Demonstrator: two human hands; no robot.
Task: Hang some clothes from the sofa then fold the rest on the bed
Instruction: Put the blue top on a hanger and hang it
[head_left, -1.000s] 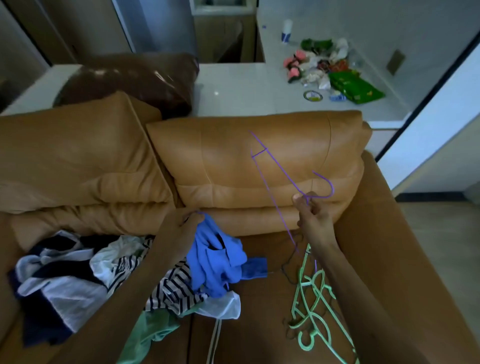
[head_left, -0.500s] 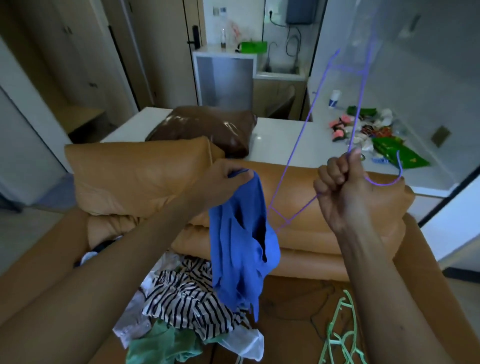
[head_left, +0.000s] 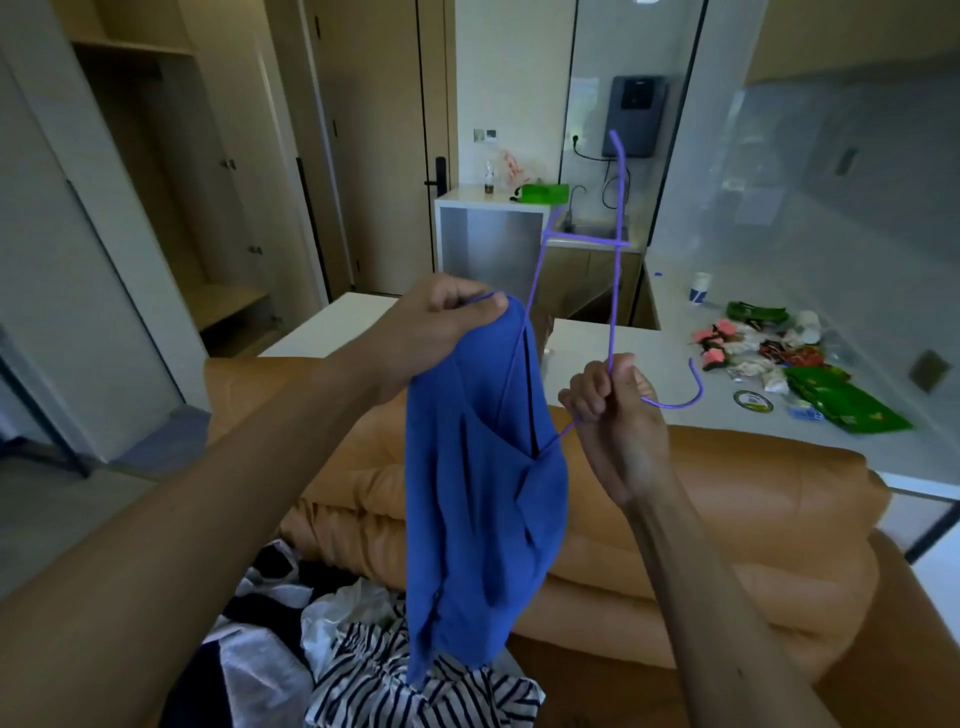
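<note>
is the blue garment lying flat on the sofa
No, the left hand holds the blue garment up above the sofa, beside the purple hanger.

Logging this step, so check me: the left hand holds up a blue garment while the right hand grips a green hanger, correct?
Not quite: the hanger is purple, not green. The head view shows the left hand holding up the blue garment while the right hand grips it.
</note>
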